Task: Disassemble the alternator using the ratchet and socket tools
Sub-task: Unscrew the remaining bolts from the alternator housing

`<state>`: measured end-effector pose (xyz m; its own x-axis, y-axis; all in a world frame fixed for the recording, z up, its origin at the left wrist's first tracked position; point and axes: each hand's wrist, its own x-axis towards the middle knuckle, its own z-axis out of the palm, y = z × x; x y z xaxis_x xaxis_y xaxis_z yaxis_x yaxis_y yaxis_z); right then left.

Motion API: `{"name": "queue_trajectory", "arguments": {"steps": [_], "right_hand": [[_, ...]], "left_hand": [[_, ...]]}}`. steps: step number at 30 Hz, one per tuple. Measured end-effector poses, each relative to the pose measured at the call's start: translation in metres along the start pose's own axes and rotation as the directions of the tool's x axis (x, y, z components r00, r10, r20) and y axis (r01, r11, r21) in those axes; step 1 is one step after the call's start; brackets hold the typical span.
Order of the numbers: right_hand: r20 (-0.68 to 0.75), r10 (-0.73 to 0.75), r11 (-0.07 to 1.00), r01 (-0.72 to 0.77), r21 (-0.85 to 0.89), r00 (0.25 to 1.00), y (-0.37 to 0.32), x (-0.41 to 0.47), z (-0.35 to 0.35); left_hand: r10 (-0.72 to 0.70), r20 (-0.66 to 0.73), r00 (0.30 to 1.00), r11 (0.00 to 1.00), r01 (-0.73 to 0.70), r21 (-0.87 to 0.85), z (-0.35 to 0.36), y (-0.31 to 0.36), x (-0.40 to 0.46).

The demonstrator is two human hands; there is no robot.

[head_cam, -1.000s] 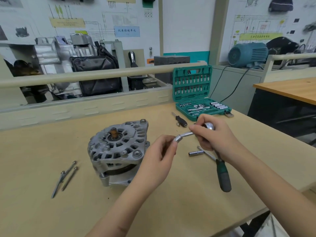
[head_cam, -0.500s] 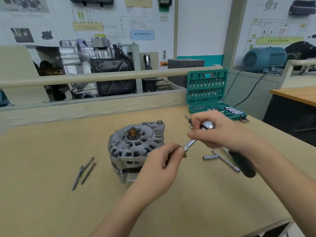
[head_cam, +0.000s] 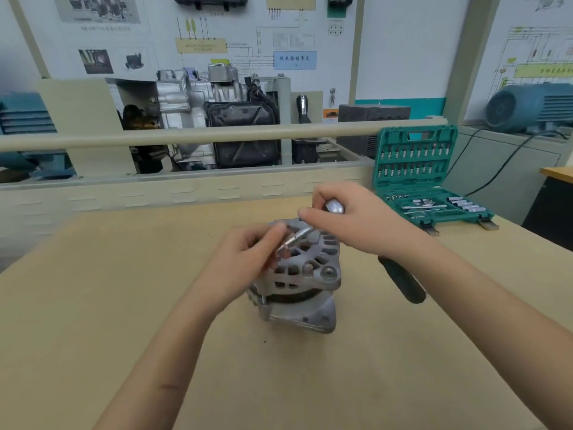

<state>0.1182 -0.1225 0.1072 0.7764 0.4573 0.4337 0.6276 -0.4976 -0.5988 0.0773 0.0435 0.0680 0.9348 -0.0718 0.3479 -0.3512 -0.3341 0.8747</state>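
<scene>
**Socket lines up over the alternator**

My right hand grips the ratchet head; my left hand, nearer, pinches the socket, its axis slanting down-left onto the alternator directly beneath, on the bench.

1. A blue label on the white wall board behind the bench carries Chinese characters that look like 仪表控制单元; the smaller line under them is too small to read.
2. A yellow label on the wiring chart at the right bears Chinese characters, too blurred to read.
3. Other board captions are illegible.
</scene>
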Motion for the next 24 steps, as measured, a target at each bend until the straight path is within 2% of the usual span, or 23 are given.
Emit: {"name": "queue_trajectory", "arguments": {"steps": [3,5,15,24], "right_hand": [[0.114,-0.060,0.975,0.083,-0.206,0.992,-0.008,0.022,0.010],[0.210,-0.065,0.954,0.123,-0.275,0.976,-0.009,0.033,0.019],[0.448,-0.146,0.877,0.325,-0.353,0.882,-0.018,0.058,0.034],[0.598,-0.150,0.787,0.461,-0.409,0.787,-0.028,0.067,0.043]], "left_hand": [[-0.008,-0.195,0.981,0.999,0.000,-0.045,-0.020,-0.016,0.000],[-0.024,-0.215,0.976,0.999,0.018,-0.031,-0.025,-0.026,-0.003],[-0.023,-0.062,0.998,0.999,0.025,0.035,-0.023,-0.045,-0.004],[0.074,0.101,0.992,0.992,-0.084,0.099,-0.026,-0.057,0.003]]}}
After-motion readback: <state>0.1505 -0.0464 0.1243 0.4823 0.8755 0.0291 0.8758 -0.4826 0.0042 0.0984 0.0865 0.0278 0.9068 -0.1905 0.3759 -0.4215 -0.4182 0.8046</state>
